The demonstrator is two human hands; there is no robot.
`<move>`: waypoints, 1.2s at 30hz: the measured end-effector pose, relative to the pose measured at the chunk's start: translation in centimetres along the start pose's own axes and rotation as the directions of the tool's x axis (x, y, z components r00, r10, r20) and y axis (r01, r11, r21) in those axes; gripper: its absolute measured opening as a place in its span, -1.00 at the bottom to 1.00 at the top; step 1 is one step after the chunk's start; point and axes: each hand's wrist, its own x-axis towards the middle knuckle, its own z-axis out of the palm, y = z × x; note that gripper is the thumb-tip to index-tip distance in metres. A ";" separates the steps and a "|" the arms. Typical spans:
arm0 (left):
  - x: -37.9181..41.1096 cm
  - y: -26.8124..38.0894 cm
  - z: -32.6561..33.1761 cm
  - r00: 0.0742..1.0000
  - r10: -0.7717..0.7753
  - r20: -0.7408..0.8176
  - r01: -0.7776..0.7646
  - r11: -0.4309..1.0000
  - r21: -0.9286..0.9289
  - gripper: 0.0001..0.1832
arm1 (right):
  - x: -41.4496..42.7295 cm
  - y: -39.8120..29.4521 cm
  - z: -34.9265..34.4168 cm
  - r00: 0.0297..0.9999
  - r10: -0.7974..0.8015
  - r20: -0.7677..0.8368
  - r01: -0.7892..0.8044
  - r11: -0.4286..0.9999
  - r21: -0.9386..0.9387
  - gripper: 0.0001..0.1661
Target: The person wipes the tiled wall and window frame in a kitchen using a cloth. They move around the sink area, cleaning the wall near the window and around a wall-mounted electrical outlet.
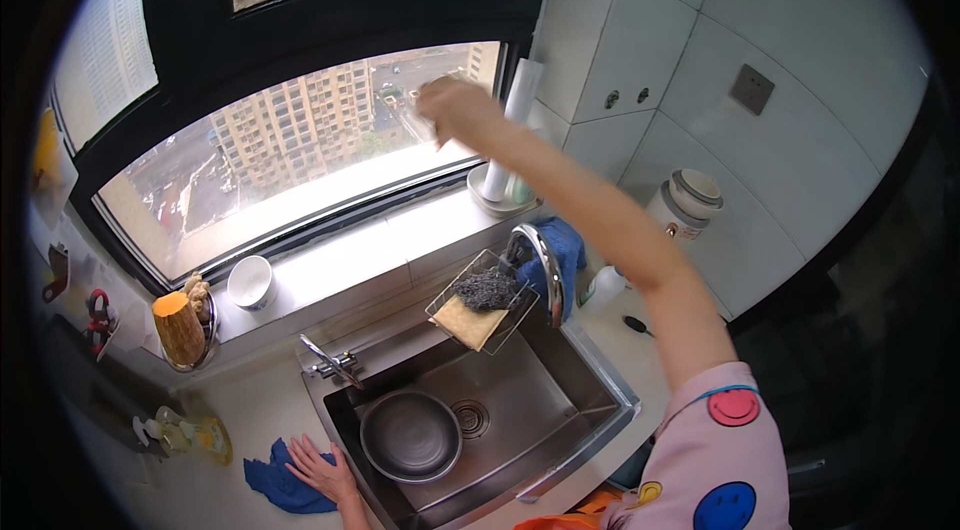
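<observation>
My left hand (pixel 324 471) lies flat with its fingers spread on a crumpled blue cloth (pixel 274 481), on the counter left of the sink. My right hand (pixel 459 108) is raised high in front of the window (pixel 300 132), with the arm reaching across from the right. It is blurred, and whether anything is in its fingers cannot be made out. Below, a dark round pan (pixel 411 436) sits in the stainless steel sink (pixel 547 387), beside the drain (pixel 470 419).
A wire rack (pixel 491 345) holds a steel-wool scourer (pixel 487 290) and a yellow cloth (pixel 469 321), next to a curved chrome faucet (pixel 553 271). On the sill stand a white bowl (pixel 251 282), a cut squash (pixel 178 327) and a clear roll (pixel 517 125). A spray bottle (pixel 191 434) is at left.
</observation>
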 end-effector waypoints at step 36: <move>-1.5 3.4 1.2 0.993 -0.077 0.085 0.071 0.994 0.079 -0.01 | -8.0 21.8 -7.6 0.987 -0.126 0.098 0.159 0.709 -0.688 -0.56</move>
